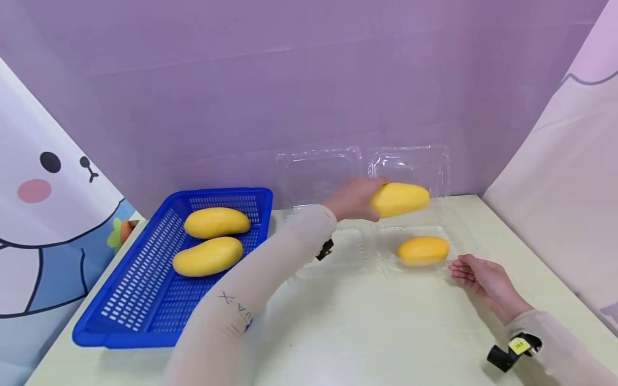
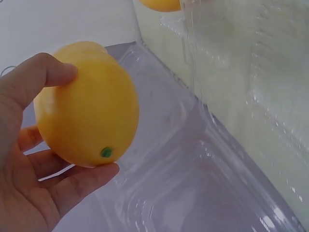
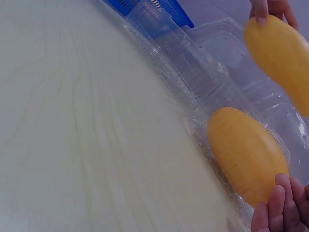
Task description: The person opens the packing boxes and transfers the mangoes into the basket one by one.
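My left hand (image 1: 354, 197) grips a yellow mango (image 1: 402, 199) by one end, above the clear plastic box on the right. In the left wrist view the thumb presses on top of the mango (image 2: 91, 111) and the fingers curl under it, near a green stem spot. A second mango (image 1: 424, 250) lies in the base of that right clear box (image 1: 390, 236). Beside this box's right side, my right hand (image 1: 490, 284) hovers with relaxed, slightly bent fingers and holds nothing. The right wrist view shows its fingertips close to the lying mango (image 3: 246, 154).
A blue plastic basket (image 1: 120, 339) with two mangoes (image 1: 212, 257) stands at the left. Another clear box (image 1: 350, 252) sits left of the right one, partly behind my left arm. Both lids (image 1: 410, 161) stand raised against the purple backdrop (image 1: 289, 96).
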`<move>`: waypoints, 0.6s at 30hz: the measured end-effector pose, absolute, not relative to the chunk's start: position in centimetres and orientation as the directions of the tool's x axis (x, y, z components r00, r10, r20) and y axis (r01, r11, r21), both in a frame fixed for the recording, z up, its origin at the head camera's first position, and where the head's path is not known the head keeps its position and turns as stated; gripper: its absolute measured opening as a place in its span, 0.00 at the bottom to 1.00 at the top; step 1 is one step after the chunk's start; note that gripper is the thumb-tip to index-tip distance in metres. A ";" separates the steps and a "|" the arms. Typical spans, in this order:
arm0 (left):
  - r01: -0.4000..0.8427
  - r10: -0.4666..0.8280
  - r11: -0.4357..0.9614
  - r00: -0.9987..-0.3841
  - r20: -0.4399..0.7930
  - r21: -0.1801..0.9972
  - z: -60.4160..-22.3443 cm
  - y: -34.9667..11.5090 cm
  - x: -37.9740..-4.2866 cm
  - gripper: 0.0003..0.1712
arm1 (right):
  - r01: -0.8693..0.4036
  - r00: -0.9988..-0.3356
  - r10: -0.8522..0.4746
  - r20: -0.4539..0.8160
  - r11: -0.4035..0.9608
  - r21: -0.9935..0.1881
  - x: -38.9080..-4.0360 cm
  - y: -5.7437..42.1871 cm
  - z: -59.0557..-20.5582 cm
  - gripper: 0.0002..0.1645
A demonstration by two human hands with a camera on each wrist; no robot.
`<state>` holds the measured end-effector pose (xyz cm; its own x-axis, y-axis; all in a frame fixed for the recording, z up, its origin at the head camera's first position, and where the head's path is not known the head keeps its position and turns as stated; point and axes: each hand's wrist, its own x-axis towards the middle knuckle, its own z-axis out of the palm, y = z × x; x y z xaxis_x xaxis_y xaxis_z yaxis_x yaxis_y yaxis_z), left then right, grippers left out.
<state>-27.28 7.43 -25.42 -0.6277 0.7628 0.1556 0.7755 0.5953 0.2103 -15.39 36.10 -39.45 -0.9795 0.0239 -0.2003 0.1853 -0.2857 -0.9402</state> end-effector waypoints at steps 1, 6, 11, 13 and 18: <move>0.774 0.762 0.595 -0.629 0.153 0.217 -25.2 7.0 -27.2 0.41 | 0.187 -0.979 0.025 -0.202 -0.282 -0.941 -15.4 36.1 -39.4 0.20; 0.752 0.747 0.604 -0.650 0.142 0.263 -24.6 4.6 -26.9 0.44 | 0.188 -0.979 0.024 -0.202 -0.269 -0.945 -15.4 36.1 -39.4 0.20; 0.736 0.723 0.620 -0.671 0.168 0.272 -24.4 1.7 -26.9 0.45 | 0.178 -0.981 0.023 -0.191 -0.266 -0.947 -15.4 36.2 -39.4 0.21; 0.724 0.709 0.632 -0.684 0.170 0.277 -24.4 0.5 -26.9 0.45 | 0.178 -0.981 0.027 -0.191 -0.262 -0.948 -15.4 36.2 -39.5 0.20; 0.698 0.684 0.649 -0.710 0.168 0.303 -24.5 -2.6 -26.5 0.44 | 0.187 -0.979 0.027 -0.200 -0.254 -0.949 -15.3 36.3 -39.6 0.20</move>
<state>-26.53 -2.61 -24.54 -0.7096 0.6843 0.1679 0.6977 0.6491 0.3031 -15.28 36.28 -39.57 -0.9794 0.0271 -0.2001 0.1868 -0.2543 -0.9489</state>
